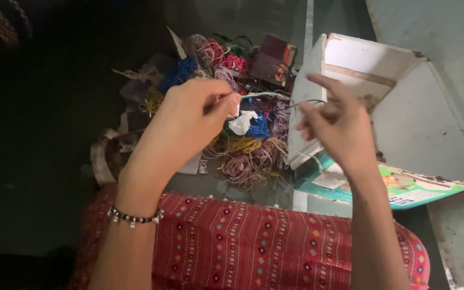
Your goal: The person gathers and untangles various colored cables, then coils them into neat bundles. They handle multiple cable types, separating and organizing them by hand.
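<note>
My left hand [191,115] is raised over a heap of coloured threads [242,145] on the floor and pinches one end of a thin pale green thread [267,95] between thumb and forefinger. My right hand [336,121] is a little to the right, fingers curled, index finger pointing up, pinching a thin dark strand [307,102] that runs toward the left hand. The heap holds blue, red, pink, yellow and mauve bundles and a white scrap [241,122]. A beaded bracelet [134,217] circles my left wrist.
An open white cardboard box [403,107] with a green printed side lies at the right. A dark patterned packet [275,60] rests at the heap's far side. Red patterned cloth [253,244] covers my lap at the bottom. The left side is dark floor.
</note>
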